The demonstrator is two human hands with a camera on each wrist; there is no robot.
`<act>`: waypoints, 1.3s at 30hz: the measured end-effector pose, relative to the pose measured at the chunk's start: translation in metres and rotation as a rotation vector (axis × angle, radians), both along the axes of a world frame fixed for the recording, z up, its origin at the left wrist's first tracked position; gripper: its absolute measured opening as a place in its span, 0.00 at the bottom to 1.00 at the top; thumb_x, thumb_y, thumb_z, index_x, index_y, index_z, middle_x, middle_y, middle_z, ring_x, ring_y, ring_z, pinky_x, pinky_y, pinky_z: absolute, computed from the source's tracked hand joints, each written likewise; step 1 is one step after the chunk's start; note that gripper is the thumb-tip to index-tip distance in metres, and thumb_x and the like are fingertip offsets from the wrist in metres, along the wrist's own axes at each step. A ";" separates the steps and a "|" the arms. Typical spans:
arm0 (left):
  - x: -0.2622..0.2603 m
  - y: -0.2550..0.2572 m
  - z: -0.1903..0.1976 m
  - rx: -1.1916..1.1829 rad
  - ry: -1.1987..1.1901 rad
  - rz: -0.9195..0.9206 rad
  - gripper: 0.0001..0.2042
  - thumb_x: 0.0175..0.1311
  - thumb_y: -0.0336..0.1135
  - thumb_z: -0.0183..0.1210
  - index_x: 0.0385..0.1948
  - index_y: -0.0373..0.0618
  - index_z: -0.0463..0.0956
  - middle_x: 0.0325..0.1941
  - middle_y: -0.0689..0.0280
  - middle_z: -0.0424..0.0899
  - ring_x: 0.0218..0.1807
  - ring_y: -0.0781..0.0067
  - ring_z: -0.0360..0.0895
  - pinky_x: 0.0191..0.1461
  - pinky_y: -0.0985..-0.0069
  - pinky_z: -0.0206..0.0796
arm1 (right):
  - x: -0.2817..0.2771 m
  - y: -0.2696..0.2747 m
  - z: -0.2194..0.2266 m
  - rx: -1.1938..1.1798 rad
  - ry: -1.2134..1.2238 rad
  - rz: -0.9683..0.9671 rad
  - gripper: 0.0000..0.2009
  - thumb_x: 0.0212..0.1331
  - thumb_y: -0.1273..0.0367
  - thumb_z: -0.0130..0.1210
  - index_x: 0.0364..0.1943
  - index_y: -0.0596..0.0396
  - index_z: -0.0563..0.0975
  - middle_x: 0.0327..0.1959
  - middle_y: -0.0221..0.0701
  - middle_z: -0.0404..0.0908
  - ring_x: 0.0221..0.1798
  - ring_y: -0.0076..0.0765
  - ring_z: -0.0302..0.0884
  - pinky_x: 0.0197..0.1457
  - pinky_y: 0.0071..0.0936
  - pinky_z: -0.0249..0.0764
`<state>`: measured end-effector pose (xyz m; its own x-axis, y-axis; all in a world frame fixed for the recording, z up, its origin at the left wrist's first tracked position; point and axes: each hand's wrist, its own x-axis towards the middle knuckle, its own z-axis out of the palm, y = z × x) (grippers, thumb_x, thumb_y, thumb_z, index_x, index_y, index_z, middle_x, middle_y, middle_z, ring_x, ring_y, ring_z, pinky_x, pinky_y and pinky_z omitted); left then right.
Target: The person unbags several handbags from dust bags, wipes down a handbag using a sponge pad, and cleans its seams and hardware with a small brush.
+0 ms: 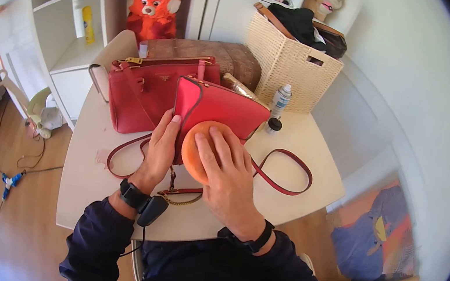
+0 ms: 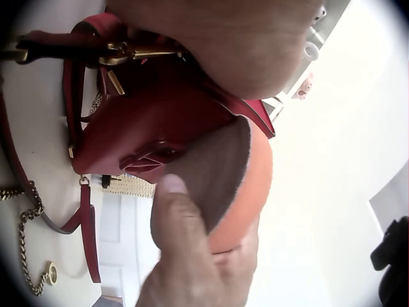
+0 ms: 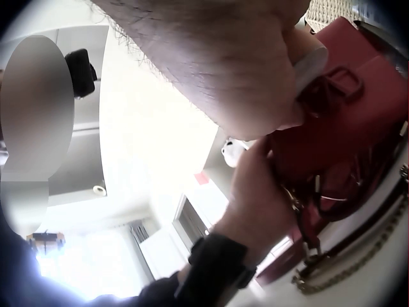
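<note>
A small red handbag (image 1: 215, 106) stands tilted on the table in front of me. My left hand (image 1: 157, 150) holds it by its left side, the thumb at the front edge. My right hand (image 1: 228, 176) grips a round orange sponge pad (image 1: 193, 153) at the bag's front. In the left wrist view the pad's dark grey face (image 2: 214, 166) is turned toward the red leather, with the right thumb (image 2: 176, 198) on that face. A bow-shaped trim (image 2: 150, 160) shows beside the pad. A red strap (image 1: 295, 178) and a gold chain (image 2: 25, 243) lie on the tabletop.
Behind stands a larger red handbag (image 1: 144, 92), with a brown case (image 1: 203, 52) and a woven basket (image 1: 285, 56) farther back. A spray can (image 1: 281, 99) and a black cap (image 1: 274, 125) are at the right. The table's (image 1: 316, 161) rounded edge runs close to my body.
</note>
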<state>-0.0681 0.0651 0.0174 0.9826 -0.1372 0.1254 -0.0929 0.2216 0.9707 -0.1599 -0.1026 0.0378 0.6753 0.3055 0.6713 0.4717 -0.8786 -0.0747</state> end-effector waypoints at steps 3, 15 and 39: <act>0.005 -0.001 -0.003 -0.114 -0.066 -0.021 0.27 0.90 0.47 0.46 0.75 0.34 0.69 0.68 0.60 0.81 0.66 0.74 0.75 0.73 0.75 0.66 | -0.002 -0.003 -0.005 -0.054 -0.020 -0.001 0.37 0.60 0.76 0.64 0.78 0.50 0.72 0.77 0.45 0.72 0.77 0.63 0.70 0.81 0.57 0.66; 0.021 -0.004 -0.022 -0.137 -0.169 -0.053 0.22 0.90 0.45 0.47 0.65 0.34 0.78 0.57 0.66 0.86 0.58 0.78 0.77 0.67 0.75 0.70 | -0.004 -0.015 -0.014 -0.244 -0.134 0.185 0.28 0.67 0.67 0.64 0.74 0.45 0.79 0.78 0.39 0.74 0.79 0.54 0.71 0.82 0.54 0.68; 0.035 0.001 -0.028 -0.109 -0.036 -0.139 0.22 0.89 0.48 0.48 0.63 0.38 0.81 0.59 0.69 0.88 0.59 0.81 0.80 0.68 0.77 0.72 | 0.011 -0.052 -0.011 -0.623 -0.028 0.371 0.26 0.67 0.67 0.58 0.71 0.43 0.80 0.74 0.31 0.77 0.78 0.38 0.72 0.84 0.46 0.66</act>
